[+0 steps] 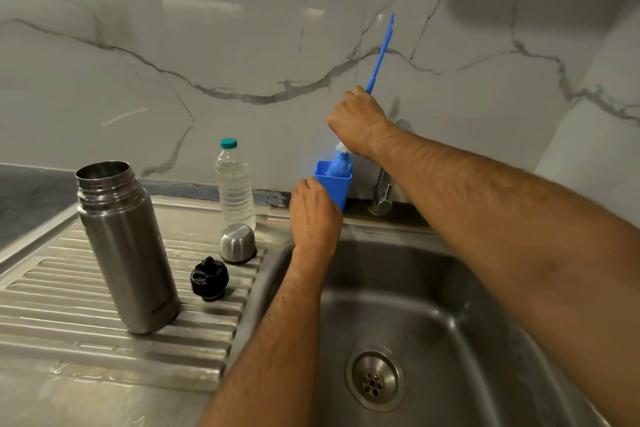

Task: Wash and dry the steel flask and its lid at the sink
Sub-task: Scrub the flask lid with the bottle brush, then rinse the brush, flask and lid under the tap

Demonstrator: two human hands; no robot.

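Head view, from our near edge outward: the sink basin (450,305) lies lowest on the right with its drain (375,378), and we see no water running or standing in it. On the ridged drainboard (69,305) to the left stands the steel flask (126,246), upright and open-mouthed. Just beside it lie the black stopper (209,278) and, a little farther back, the steel lid (237,243), both apart from the flask. Behind them a plastic water bottle (234,184) stands near the back edge.

We judge the task barely begun: the flask is taken apart, but washing and drying are all left.

Farther back, our left hand (317,213) curls around the blue holder (334,184) at the sink's back edge, steadying it. Our right hand (358,121) reaches above it, fist wrapped round the bottle brush (380,55), whose blue handle points up against the marble wall and whose bristled head sits partly inside the holder. The tap (381,192) stands just behind our right forearm.
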